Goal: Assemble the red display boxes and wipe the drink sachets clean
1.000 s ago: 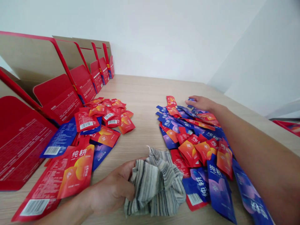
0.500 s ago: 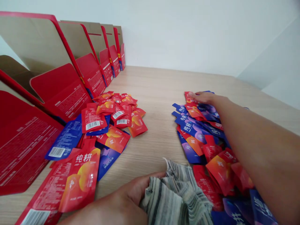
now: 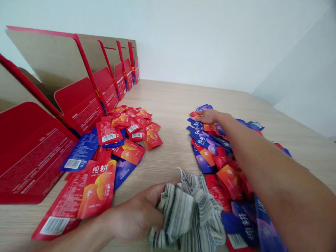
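Left hand (image 3: 139, 217) clutches bunched striped cloth (image 3: 187, 213) on wooden surface (image 3: 173, 105), near edge. Right hand (image 3: 208, 116) stretched far, fingers flat on far end of red-and-blue packet pile (image 3: 217, 154); grip unclear. Second packet pile (image 3: 123, 134) left, beside row of red boxes (image 3: 78, 105).

L hand (image 3: 136, 217) low and near, fingers curled shut (thumb on top). R arm stretched fwd, R hand (image 3: 208, 116) flat, palm down.
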Tool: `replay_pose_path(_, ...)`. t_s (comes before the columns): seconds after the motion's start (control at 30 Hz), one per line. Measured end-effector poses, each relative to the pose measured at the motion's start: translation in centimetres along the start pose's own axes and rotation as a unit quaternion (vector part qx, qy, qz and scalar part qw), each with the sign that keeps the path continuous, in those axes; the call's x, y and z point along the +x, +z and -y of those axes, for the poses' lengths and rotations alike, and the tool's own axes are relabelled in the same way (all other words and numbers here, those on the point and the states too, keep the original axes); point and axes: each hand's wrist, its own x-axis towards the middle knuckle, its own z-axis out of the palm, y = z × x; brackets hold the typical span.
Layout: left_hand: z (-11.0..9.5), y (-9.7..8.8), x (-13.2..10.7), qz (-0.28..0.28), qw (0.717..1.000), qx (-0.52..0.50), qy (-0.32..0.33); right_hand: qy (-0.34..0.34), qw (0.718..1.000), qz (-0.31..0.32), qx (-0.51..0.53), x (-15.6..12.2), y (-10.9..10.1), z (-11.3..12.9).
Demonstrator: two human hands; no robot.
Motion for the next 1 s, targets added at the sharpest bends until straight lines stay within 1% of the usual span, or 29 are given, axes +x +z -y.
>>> replay_pose_path(0.1, 0.0, -0.1, -0.1, -0.003, 1.000, 0.015, 0.000, -0.016, 0.999, 0.035, -0.015, -2.2, -0.8, 1.1)
replay_pose_path(0.23, 0.1, -0.2, 0.0, 0.007, 0.999, 0.039, 0.010, -0.039, 0.997, 0.054, -0.038, -4.9, -2.0, 3.3)
replay_pose_path(0.33, 0.3, -0.4, 0.1, 0.014, 0.999, 0.046, 0.024, -0.048, 0.995, 0.059, -0.059, -6.6, -2.7, 5.2)
replay_pose_path(0.43, 0.4, -0.5, 0.1, 0.018, 0.998, 0.051, 0.038, -0.044, 0.995, 0.042, -0.074, -8.1, -3.2, 6.6)
replay_pose_path(0.53, 0.3, -0.4, -0.1, 0.011, 0.997, 0.058, 0.045, -0.032, 0.996, -0.007, -0.080, -9.7, -3.4, 7.3)
replay_pose_path(0.63, 0.3, -0.3, -0.3, -0.001, 0.997, 0.054, 0.052, -0.027, 0.993, -0.088, -0.075, -11.4, -3.9, 7.5)
replay_pose_path(0.73, 0.3, -0.1, -0.4, -0.010, 0.997, 0.052, 0.055, -0.037, 0.982, -0.175, -0.057, -13.3, -4.9, 8.0)
replay_pose_path(0.83, 0.2, 0.0, -0.4, -0.029, 0.996, 0.038, 0.079, -0.053, 0.969, -0.241, -0.032, -16.0, -6.2, 9.2)
replay_pose_path(0.9, 0.0, 0.0, -0.4, -0.044, 0.994, 0.027, 0.097, -0.076, 0.958, -0.277, -0.001, -18.6, -6.5, 10.5)
replay_pose_path(0.93, -0.2, 0.0, -0.4, -0.050, 0.993, 0.023, 0.106, -0.095, 0.951, -0.294, 0.022, -20.1, -6.4, 11.3)
replay_pose_path(1.0, -0.4, 0.1, -0.4, -0.056, 0.990, 0.011, 0.131, -0.164, 0.923, -0.330, 0.108, -23.2, -5.2, 12.9)
